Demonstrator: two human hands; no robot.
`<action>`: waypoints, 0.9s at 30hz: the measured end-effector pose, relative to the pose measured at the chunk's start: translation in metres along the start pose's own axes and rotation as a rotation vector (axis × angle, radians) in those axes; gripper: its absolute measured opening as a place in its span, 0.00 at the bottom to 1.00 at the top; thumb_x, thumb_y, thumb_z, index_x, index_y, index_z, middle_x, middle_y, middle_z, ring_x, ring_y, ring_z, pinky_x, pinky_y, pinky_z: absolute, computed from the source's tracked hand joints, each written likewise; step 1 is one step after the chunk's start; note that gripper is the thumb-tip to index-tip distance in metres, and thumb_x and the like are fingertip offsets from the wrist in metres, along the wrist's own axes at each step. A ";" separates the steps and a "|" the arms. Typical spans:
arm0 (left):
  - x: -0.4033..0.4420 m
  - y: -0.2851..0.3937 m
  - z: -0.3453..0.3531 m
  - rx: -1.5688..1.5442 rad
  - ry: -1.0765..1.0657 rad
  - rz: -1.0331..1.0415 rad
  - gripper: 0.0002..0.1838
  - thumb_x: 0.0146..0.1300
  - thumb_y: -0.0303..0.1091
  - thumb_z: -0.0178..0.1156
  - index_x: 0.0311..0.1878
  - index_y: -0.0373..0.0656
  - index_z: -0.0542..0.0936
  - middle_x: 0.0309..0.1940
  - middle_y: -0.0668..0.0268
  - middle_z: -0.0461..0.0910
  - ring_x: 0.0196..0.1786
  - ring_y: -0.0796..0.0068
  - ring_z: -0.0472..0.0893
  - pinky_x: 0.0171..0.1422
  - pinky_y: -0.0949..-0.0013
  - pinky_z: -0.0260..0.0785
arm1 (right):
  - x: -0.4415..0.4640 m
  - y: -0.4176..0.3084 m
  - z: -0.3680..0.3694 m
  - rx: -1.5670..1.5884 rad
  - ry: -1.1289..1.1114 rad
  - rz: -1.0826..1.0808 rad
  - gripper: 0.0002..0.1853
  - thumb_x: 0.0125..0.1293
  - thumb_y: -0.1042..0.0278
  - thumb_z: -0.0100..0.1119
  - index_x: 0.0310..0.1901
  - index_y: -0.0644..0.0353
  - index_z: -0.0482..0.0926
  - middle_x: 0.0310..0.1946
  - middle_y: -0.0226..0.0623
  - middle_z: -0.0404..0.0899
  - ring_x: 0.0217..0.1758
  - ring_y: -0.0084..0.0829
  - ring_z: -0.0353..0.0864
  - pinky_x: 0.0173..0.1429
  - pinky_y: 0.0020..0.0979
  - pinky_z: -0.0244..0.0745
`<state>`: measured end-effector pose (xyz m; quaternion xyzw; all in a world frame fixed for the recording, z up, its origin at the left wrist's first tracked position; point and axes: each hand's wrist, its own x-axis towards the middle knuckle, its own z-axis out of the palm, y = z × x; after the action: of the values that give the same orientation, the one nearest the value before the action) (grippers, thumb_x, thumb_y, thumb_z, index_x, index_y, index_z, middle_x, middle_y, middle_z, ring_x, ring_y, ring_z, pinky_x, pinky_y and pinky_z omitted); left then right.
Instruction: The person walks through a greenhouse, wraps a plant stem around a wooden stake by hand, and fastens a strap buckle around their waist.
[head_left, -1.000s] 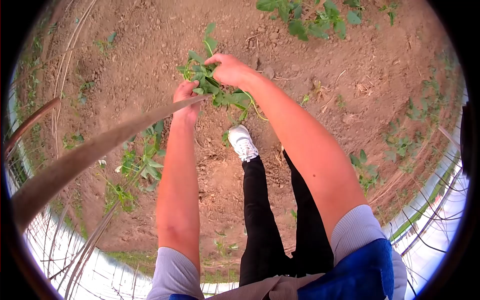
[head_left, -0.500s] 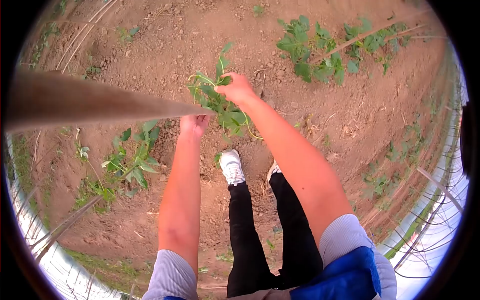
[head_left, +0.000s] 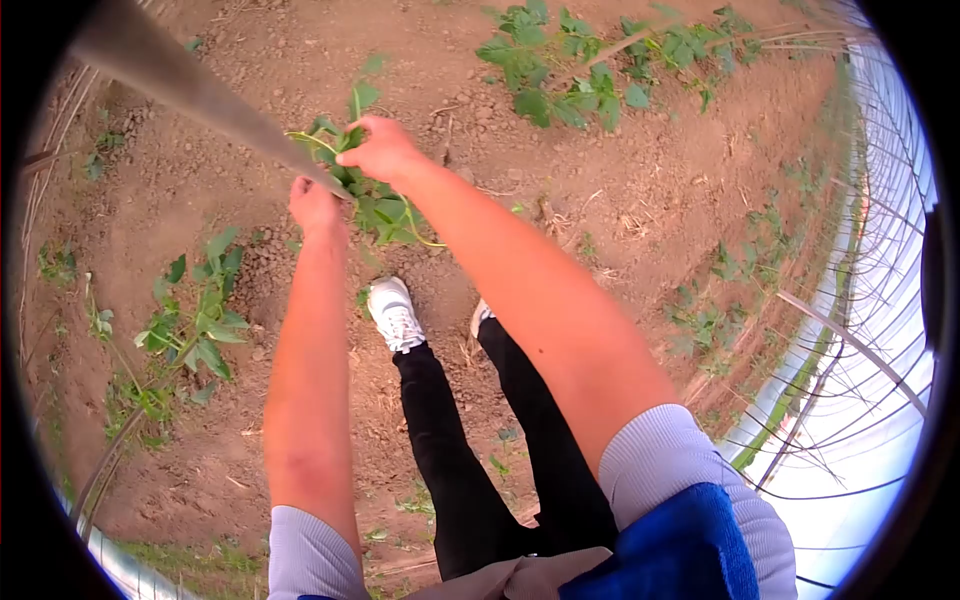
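Observation:
A green leafy vine rises from the brown soil in front of the white shoes. My right hand pinches a stem of it near the top, thumb and forefinger closed round the pale green shoot. On the vine's left side is my left hand, with its fingers curled up close to the stick's tip; what they hold, if anything, is hidden. A long brown stick, blurred and close to the camera, slants from the upper left down to the vine between both hands.
Leafy plants grow at the upper right, and another plant stands left of my left forearm. A white shoe is below the vine. Thin stalks and clear sheeting line the right edge.
The view has shifted, so the hands and vine appear farther left. The stick has swung from lower left to upper left. My right hand stays at the vine's top.

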<state>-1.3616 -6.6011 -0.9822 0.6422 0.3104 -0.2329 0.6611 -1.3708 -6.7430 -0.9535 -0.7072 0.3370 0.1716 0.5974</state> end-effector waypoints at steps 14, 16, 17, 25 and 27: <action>-0.038 0.022 0.007 -0.041 -0.006 0.201 0.11 0.73 0.34 0.67 0.49 0.37 0.85 0.38 0.68 0.83 0.36 0.80 0.78 0.38 0.71 0.70 | -0.024 -0.026 -0.024 -0.012 -0.155 0.160 0.30 0.62 0.73 0.66 0.68 0.63 0.76 0.47 0.48 0.88 0.45 0.39 0.91 0.48 0.39 0.85; -0.044 0.020 0.005 -0.190 0.053 0.263 0.09 0.75 0.33 0.64 0.50 0.37 0.84 0.42 0.65 0.86 0.42 0.78 0.80 0.48 0.69 0.72 | -0.033 -0.042 -0.027 -0.209 -0.085 0.286 0.26 0.63 0.75 0.63 0.65 0.65 0.79 0.42 0.47 0.89 0.39 0.37 0.91 0.43 0.38 0.85; -0.046 0.020 0.002 -0.265 0.082 0.297 0.09 0.76 0.32 0.63 0.51 0.37 0.83 0.43 0.64 0.87 0.45 0.76 0.82 0.52 0.69 0.74 | -0.035 -0.054 -0.029 -0.558 -0.218 0.237 0.22 0.64 0.76 0.61 0.61 0.67 0.81 0.40 0.47 0.89 0.37 0.36 0.91 0.39 0.37 0.84; -0.067 0.020 -0.050 -0.309 -0.048 0.121 0.10 0.78 0.28 0.56 0.56 0.40 0.82 0.45 0.62 0.88 0.48 0.75 0.82 0.57 0.67 0.74 | -0.039 -0.141 -0.048 -0.523 -0.511 0.245 0.19 0.70 0.71 0.60 0.61 0.65 0.78 0.35 0.41 0.89 0.30 0.26 0.87 0.27 0.31 0.80; -0.068 0.018 -0.062 -0.279 -0.078 0.131 0.11 0.79 0.29 0.56 0.58 0.40 0.81 0.47 0.64 0.88 0.50 0.75 0.83 0.55 0.68 0.73 | -0.047 -0.170 -0.048 -0.530 -0.623 0.188 0.18 0.75 0.64 0.57 0.61 0.64 0.78 0.48 0.44 0.89 0.38 0.26 0.88 0.38 0.31 0.84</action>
<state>-1.4033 -6.5444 -0.9208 0.5533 0.2713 -0.1686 0.7693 -1.2960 -6.7662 -0.7887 -0.7167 0.1474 0.5120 0.4500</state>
